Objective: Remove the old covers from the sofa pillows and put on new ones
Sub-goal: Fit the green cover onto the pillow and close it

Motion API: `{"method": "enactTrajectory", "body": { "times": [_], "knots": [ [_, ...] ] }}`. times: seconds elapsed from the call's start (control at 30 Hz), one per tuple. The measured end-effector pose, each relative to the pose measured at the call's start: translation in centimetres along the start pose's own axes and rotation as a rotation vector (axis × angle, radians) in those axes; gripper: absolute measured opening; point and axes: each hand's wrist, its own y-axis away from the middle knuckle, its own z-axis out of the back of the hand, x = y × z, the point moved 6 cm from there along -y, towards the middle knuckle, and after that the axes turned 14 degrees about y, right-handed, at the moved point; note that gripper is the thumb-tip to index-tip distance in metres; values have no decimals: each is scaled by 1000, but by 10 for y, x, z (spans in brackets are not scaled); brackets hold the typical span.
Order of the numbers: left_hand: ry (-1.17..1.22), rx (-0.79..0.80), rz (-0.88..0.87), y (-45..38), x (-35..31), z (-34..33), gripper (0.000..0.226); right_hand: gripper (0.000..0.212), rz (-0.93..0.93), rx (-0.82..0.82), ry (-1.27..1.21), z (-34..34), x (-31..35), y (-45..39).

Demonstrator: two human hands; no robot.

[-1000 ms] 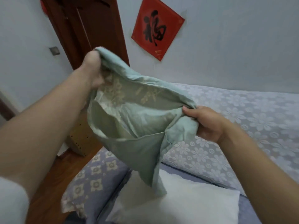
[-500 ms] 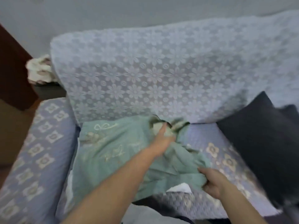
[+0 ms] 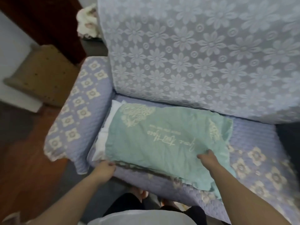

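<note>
A mint-green pillow cover (image 3: 155, 138) with cream embroidery lies spread flat on the sofa seat (image 3: 253, 143), over a white bare pillow (image 3: 105, 132) whose left edge sticks out. My left hand (image 3: 105, 168) grips the cover's near left corner at the seat's front edge. My right hand (image 3: 207, 158) pinches the cover's near right part, fingers curled into the fabric. The rest of the pillow is hidden under the cover.
The sofa backrest (image 3: 194, 54) wears a pale floral lace throw. A lilac quilted armrest (image 3: 78, 114) is at left, a dark cushion (image 3: 289, 143) at the right edge. A cardboard box (image 3: 43, 75) and wooden floor (image 3: 24, 159) lie left. White cloth (image 3: 87, 20) sits behind the armrest.
The cover was held up open in the air, then came down onto the seat; now it lies spread flat over the white pillow, with both hands at its near edge.
</note>
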Motion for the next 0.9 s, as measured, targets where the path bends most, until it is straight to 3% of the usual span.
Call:
{"method": "enactTrajectory", "body": {
  "times": [0.1,0.23,0.37,0.43,0.5,0.6,0.63,0.7,0.8,0.83,0.9],
  "knots": [
    [158,60,31,22,1,-21,18,70,-55,69,-114,-19,-3,-11],
    [292,201,28,54,-28,-54,11,33,-39,67,-202,-26,7,22],
    [478,353,-64,93,-112,-95,8,23,306,-1,-131,-8,48,101],
    [586,384,-110,112,-157,-107,14,40,550,119,-92,-20,72,150],
    [546,354,-204,113,-191,-109,11,50,716,217,75,-34,89,197],
    [159,171,-287,102,-215,-87,14,54,792,289,194,-41,90,221],
    [93,55,-328,99,-219,-72,16,54,788,265,190,-38,89,223],
    [212,-8,-397,104,-221,-47,19,54,755,85,105,-17,91,216],
    [429,130,-494,130,-220,-26,45,59,761,-220,275,15,106,208],
    [460,198,-542,143,-225,-22,45,70,797,-237,351,15,120,209],
    [506,293,-656,173,-244,-8,25,83,890,-243,469,6,153,222]
  ]
}}
